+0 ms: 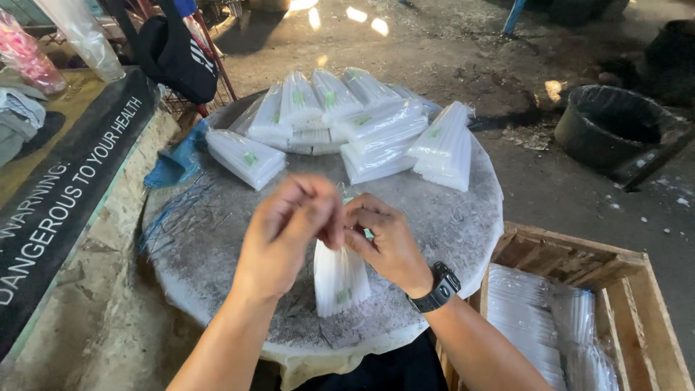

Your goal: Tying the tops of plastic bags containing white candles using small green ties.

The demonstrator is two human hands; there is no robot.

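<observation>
My left hand (289, 232) and my right hand (387, 242) meet over the top of a clear bag of white candles (340, 279). The bag stands on a round grey stone table (217, 246). Both hands pinch the bag's neck with fingers closed. A black wristwatch (438, 287) sits on my right wrist. Several sealed bags of white candles (347, 127) lie fanned out across the far side of the table.
A wooden crate (630, 289) lined with plastic and holding loose white candles stands at the right. A black round tub (615, 127) sits on the ground at far right. A blue cloth (174, 163) hangs off the table's left edge. A black bag (177, 54) hangs at upper left.
</observation>
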